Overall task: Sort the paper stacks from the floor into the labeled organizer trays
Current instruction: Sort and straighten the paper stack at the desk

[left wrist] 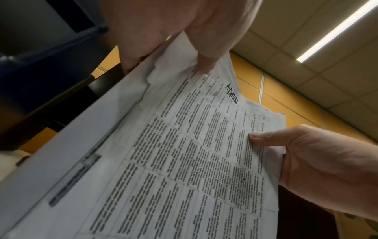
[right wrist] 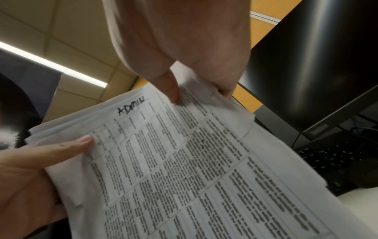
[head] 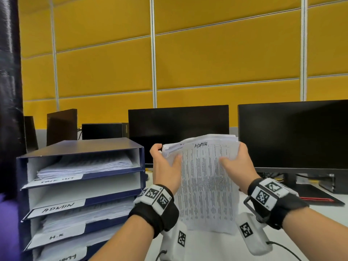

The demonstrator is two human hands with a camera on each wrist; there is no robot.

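I hold a stack of printed paper (head: 205, 185) upright over the desk, with "ADMIN" handwritten at its top. My left hand (head: 165, 164) grips its upper left edge, thumb on the front page. My right hand (head: 238, 162) grips the upper right edge the same way. The stack (left wrist: 184, 161) fills the left wrist view and the stack (right wrist: 184, 161) also fills the right wrist view. To the left stands a dark blue organizer (head: 139, 157) with stacked trays. Its second tray, labeled ADMIN (head: 58, 207), looks empty; the trays above and below hold papers.
Two black monitors (head: 178, 125) (head: 293, 134) stand behind the stack on the white desk (head: 329, 210). A laptop keyboard (right wrist: 331, 158) lies at the right. Yellow wall panels (head: 226, 63) rise behind. A dark post (head: 9, 91) borders the left.
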